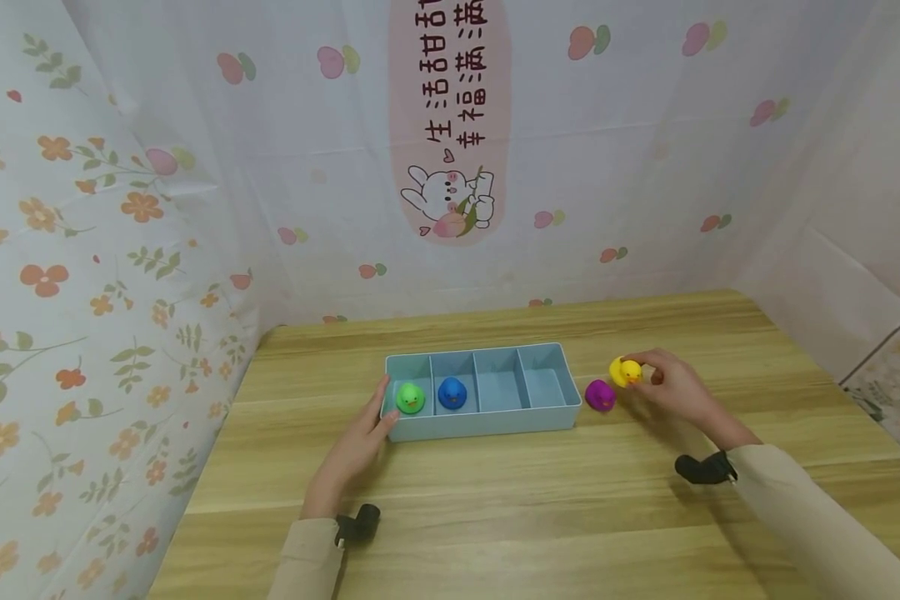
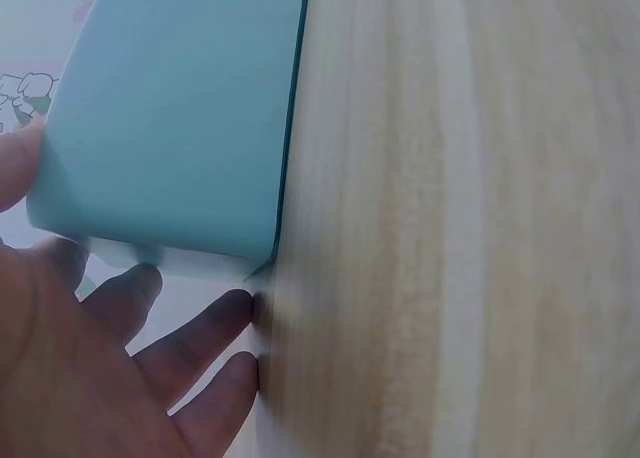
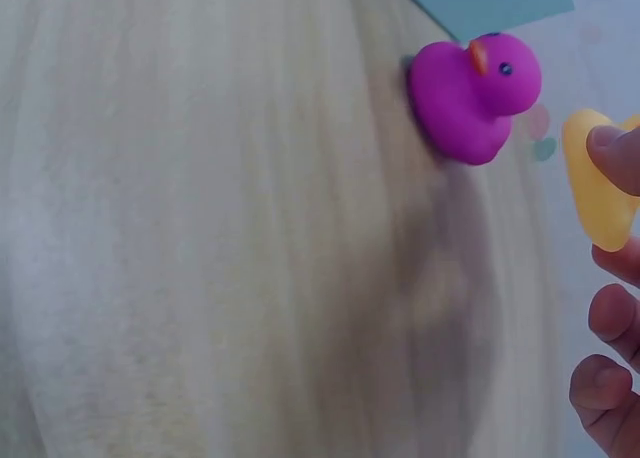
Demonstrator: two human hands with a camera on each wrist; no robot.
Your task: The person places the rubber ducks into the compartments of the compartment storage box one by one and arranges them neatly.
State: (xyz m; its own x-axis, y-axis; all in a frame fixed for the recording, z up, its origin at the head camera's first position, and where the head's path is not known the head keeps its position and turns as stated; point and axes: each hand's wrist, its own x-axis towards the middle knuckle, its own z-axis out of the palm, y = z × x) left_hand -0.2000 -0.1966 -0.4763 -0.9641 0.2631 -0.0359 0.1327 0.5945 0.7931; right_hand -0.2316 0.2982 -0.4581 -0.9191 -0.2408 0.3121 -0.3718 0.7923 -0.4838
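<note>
A light blue box (image 1: pixel 501 389) with a row of compartments stands on the table. My left hand (image 1: pixel 356 442) holds its left end, thumb at the front corner and fingers along the end wall (image 2: pixel 170 256). In the leftmost compartment sits a green rubber duck (image 1: pixel 410 398), with a blue rubber duck (image 1: pixel 452 392) in the one beside it. My right hand (image 1: pixel 675 385) pinches a yellow rubber duck (image 1: pixel 626 372) between thumb and fingers, seemingly off the table. Just left of that hand, a purple rubber duck (image 3: pixel 460 98) rests on the table near the box's right end.
The wood-grain table (image 1: pixel 495 508) extends in front of the box. A printed cloth (image 1: pixel 630 167) hangs behind it, and a flowered cloth (image 1: pixel 97 275) hangs on the left. Each wrist carries a black strap-on piece (image 1: pixel 357 525).
</note>
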